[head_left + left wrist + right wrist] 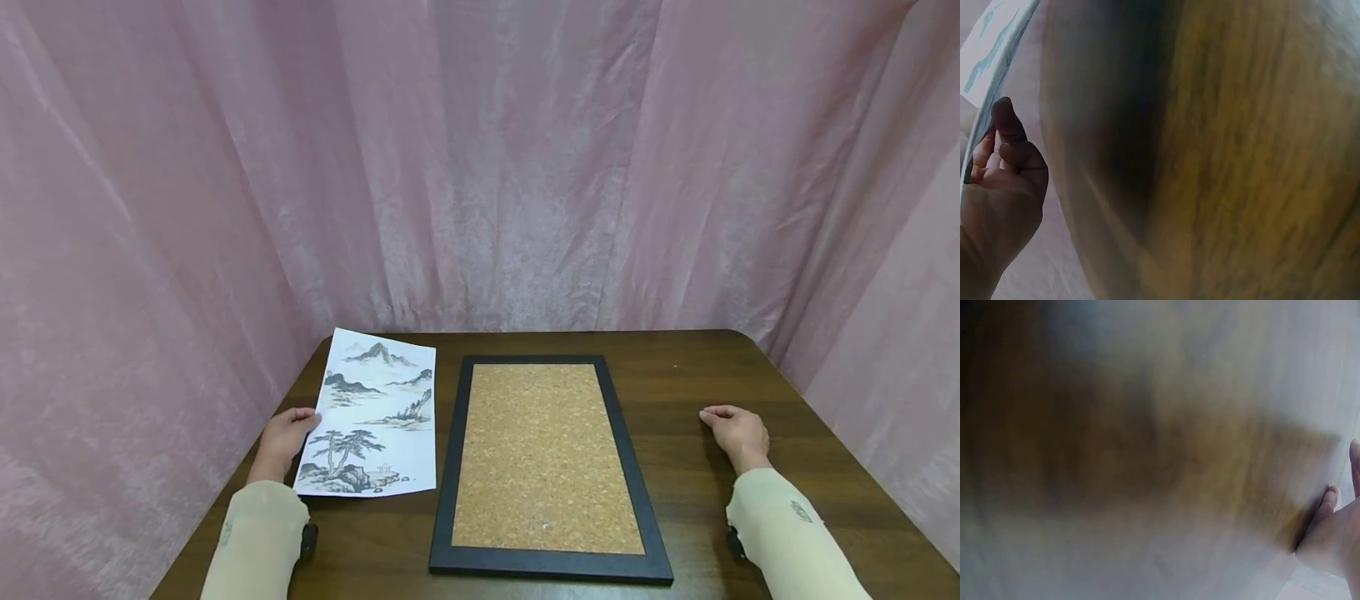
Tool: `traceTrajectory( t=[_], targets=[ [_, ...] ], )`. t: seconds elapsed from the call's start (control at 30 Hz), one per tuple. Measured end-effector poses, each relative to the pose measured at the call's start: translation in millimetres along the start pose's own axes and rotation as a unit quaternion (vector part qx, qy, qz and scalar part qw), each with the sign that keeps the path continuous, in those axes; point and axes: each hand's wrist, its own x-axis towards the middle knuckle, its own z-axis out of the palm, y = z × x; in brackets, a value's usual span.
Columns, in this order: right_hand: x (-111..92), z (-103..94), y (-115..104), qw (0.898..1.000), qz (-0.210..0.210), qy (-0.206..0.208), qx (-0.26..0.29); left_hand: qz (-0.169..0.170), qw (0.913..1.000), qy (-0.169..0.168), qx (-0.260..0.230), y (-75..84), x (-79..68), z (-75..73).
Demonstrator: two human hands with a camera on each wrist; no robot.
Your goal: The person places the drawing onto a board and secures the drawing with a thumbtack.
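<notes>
A white sheet of paper (401, 400) printed with an ink landscape of mountains and pine trees is pinched at its left edge by my left hand (285, 435). The sheet is tilted up off the table at the left side. In the left wrist view, my left hand (1007, 181) has its thumb and fingers on either side of the paper's edge (997, 69). My right hand (738, 433) rests on or just above the table at the right, its fingers loosely curled with nothing in them. The right wrist view shows only part of that hand (1332, 537).
Between the hands lies a cork board (547, 458) with a black frame (551, 565), flat on the dark brown wooden table (675, 383). Pink curtains (525, 167) hang behind the table and on both sides.
</notes>
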Motion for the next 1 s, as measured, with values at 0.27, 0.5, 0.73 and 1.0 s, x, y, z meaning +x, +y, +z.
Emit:
traceTrajectory(
  t=[0.27, 0.5, 0.73, 1.0],
  targets=[
    [0, 0.7, 0, 1.000, -0.002, 0.003, 0.000, -0.021, 0.9972, 0.003, -0.072, 11.6, 5.7, 0.3],
    [1, 1.7, 0, 1.000, 0.005, 0.005, 0.012, -0.055, 0.9894, 0.022, -0.132, 31.8, 6.5, 6.2],
    [1, 2.7, 3, 1.000, 0.005, -0.003, 0.018, -0.055, 0.9707, 0.018, -0.233, 57.6, 6.7, 27.2],
    [0, 1.4, 1, 1.000, 0.011, -0.008, 0.025, -0.044, 0.9580, -0.004, -0.283, 84.4, 2.4, 62.0]
  ],
)
